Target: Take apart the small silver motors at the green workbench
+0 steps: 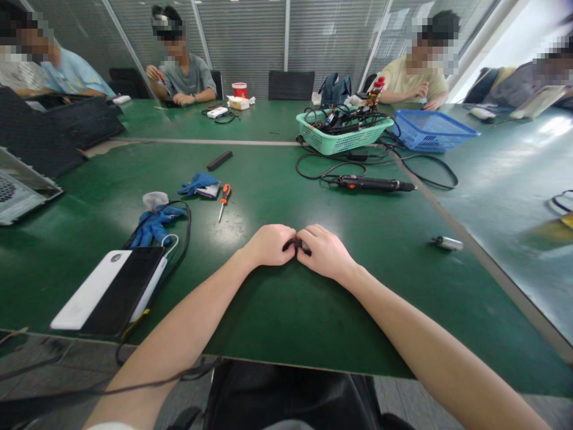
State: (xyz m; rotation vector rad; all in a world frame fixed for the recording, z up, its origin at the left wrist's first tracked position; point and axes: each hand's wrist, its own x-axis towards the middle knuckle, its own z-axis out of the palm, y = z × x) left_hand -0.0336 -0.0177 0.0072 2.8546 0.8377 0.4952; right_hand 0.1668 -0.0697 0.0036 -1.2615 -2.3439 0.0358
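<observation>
Meeting at frame centre, well back from the front edge of the desk (313, 334) with room either side, left hand (273, 243) and right hand (326, 251) have fingers clamped on one small dark part (298, 242); two blue gloves (156, 228), one screwdriver (225, 194) lie centre-left

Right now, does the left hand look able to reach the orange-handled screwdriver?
Probably yes: the orange-handled screwdriver lies ahead and to the left of the left hand, with nothing visible between them. However, that hand seems occupied with a small dark part.
</observation>
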